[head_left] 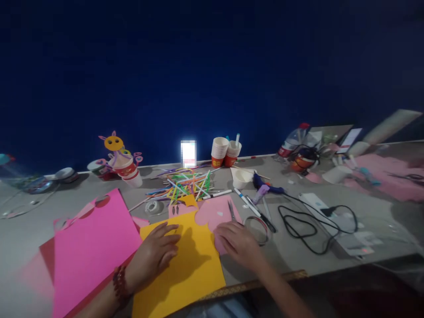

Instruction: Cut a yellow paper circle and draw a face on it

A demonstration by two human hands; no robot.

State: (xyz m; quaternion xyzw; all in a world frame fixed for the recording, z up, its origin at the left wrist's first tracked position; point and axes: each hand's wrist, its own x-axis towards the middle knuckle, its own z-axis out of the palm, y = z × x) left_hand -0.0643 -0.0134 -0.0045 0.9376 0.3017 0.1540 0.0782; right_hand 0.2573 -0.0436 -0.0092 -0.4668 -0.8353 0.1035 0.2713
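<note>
My left hand [154, 251], a beaded bracelet [119, 282] on its wrist, rests on a yellow sheet of paper [190, 282] with its fingers apart. Near that sheet's right edge, my right hand [240, 243] has its fingers bent and close together. Whatever its fingertips may hold is hidden. Just above its knuckles show the scissors [231, 211], lying over pink paper [212, 211]; their handles are covered by the hand. A small yellow scrap [189, 201] lies beyond the sheet.
Left lies a bright pink sheet [96, 247]. Behind are colourful sticks [188, 183], stacked paper cups [220, 152] and a decorated cup [126, 170]. A tape roll [256, 229], pens [255, 207], a glue gun [265, 185], its black cable [300, 227] and a power strip [334, 225] lie right.
</note>
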